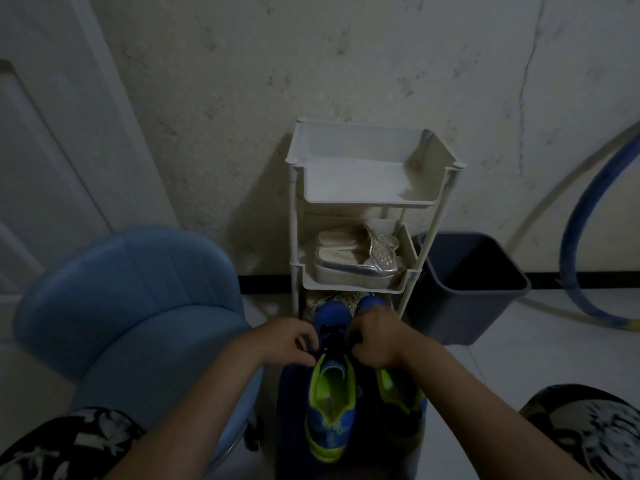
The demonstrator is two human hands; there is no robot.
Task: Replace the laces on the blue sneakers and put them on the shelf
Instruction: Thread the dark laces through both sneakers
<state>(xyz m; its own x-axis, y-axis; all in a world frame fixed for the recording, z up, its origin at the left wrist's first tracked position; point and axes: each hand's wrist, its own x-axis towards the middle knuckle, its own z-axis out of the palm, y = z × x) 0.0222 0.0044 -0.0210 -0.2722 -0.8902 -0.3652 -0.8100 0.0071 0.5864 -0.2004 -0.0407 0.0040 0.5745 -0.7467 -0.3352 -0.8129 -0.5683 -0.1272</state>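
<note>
Two blue sneakers with lime-green lining stand side by side on a dark surface below me, toes pointing at the shelf. The left sneaker [330, 403] shows its open collar. The right sneaker [398, 393] is partly covered by my right arm. My left hand [287, 341] and my right hand [377, 336] meet over the left sneaker's lace area, and the fingers of both pinch the dark lace [332, 336]. The white three-tier shelf [367, 202] stands against the wall just beyond the shoes, with a bare top tray.
A pair of silver platform shoes [356, 254] fills the shelf's middle tier. A blue chair [138, 306] stands at my left, and a dark bin [471, 285] is right of the shelf. A blue hose [588, 216] curves at the far right. A door is at left.
</note>
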